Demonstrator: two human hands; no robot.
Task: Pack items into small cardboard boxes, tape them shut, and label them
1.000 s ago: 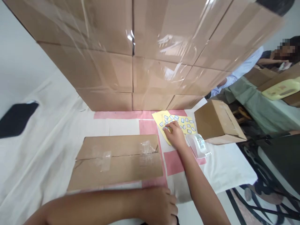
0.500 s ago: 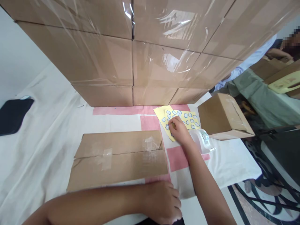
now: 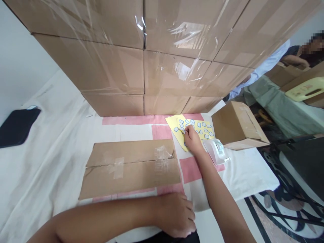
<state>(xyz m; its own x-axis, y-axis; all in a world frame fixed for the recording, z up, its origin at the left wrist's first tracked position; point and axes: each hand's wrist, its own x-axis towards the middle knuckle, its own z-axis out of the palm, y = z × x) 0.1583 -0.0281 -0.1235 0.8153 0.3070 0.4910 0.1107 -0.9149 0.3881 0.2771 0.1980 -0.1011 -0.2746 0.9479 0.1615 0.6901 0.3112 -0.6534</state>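
My right hand (image 3: 191, 139) reaches out over a yellow sheet (image 3: 196, 130) covered with several small blue-edged stickers. Its fingertips are pinched together at one sticker near the sheet's left side. My left hand (image 3: 174, 214) lies at the table's near edge with its fingers curled downward; what it presses on is hidden. A flattened cardboard box (image 3: 131, 167) with tape strips lies between my hands, left of the sheet. A white tape dispenser (image 3: 215, 150) stands just right of my right wrist.
A wall of large plastic-wrapped cartons (image 3: 157, 50) rises at the back. A small closed carton (image 3: 238, 126) sits right of the sheet. A black flat object (image 3: 17, 125) lies far left. Another person (image 3: 273, 64) sits at the far right by a green-covered table (image 3: 280, 108).
My right hand has crept a little farther across the yellow sheet toward its left stickers. My left hand has stayed at the table edge.
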